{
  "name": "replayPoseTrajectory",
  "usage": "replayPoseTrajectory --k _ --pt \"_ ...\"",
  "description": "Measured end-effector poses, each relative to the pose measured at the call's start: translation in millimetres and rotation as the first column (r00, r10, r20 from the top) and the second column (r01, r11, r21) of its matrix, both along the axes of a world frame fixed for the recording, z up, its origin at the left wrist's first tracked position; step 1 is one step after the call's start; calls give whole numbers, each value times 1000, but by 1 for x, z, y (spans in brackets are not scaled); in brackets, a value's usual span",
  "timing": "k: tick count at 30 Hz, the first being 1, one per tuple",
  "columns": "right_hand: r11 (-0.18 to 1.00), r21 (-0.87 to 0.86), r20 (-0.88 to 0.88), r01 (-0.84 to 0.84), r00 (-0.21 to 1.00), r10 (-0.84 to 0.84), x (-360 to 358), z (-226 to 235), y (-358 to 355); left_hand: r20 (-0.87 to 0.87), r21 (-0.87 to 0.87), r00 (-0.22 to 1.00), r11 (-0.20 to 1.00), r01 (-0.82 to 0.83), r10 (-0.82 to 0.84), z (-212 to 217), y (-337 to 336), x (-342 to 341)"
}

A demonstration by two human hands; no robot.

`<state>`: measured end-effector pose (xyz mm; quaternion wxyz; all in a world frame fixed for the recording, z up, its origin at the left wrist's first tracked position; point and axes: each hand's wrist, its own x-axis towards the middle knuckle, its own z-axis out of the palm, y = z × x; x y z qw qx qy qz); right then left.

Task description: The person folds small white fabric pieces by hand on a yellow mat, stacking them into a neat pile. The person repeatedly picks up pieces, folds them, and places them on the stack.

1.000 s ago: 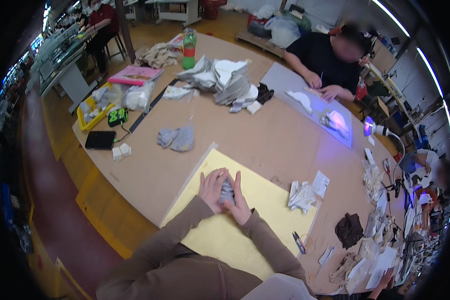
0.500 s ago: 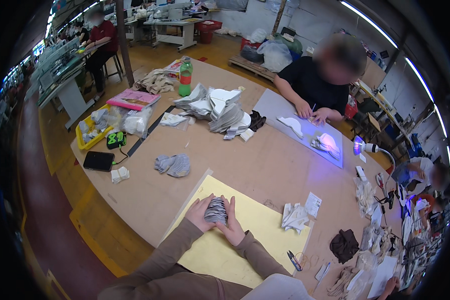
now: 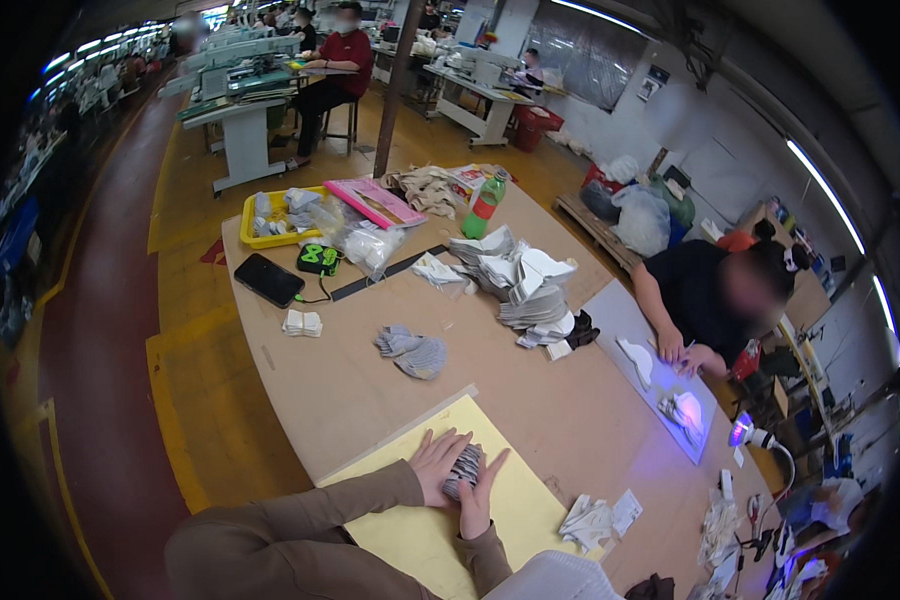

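Note:
Between my two hands is a stack of small grey-and-white fabric pieces (image 3: 462,470), its layered edges facing up. My left hand (image 3: 435,468) presses along its left side with the fingers close together. On the other side my right hand (image 3: 482,492) cups the stack, thumb and fingers stretched along it. Part of the stack is covered by my hands. Under them lies a yellow sheet (image 3: 400,535) on the brown tabletop. A second fanned pile of grey fabric pieces (image 3: 410,352) rests beyond the sheet's far edge.
Taller piles of white and grey pieces (image 3: 530,285) and a green bottle (image 3: 484,207) stand farther back. At left are a phone (image 3: 269,280) and a yellow tray (image 3: 260,240). White scraps (image 3: 587,522) lie right. Across the table a co-worker (image 3: 695,300) works near a lit lamp (image 3: 740,430).
The view has swung left, so the table appears shifted and turned. My hands stay around the stack, which now looks more tilted; my right fingers reach out straighter.

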<state>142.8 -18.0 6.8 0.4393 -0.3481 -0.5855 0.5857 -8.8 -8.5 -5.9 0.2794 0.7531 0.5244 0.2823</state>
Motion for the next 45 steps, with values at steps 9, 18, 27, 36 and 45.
replayPoseTrajectory --k 9,18,27,36,45 --pt "996 -28 23 89 996 -89 -7 6 1 -22 -77 999 996 40 -42 4 2 0" --pt "991 73 34 -111 994 108 2 -7 3 -24 -12 1000 1000 -4 4 1 -2 -13" --pt "988 150 110 -33 994 17 -10 6 -8 -8 99 988 984 -151 153 -4 4 -2" --pt "992 79 -40 -96 994 99 -10 -1 -2 -19 11 997 997 -71 72 -6 4 -9" --pt "979 161 23 126 991 -132 0 -36 4 69 50 994 995 -87 84 -8 14 -9"
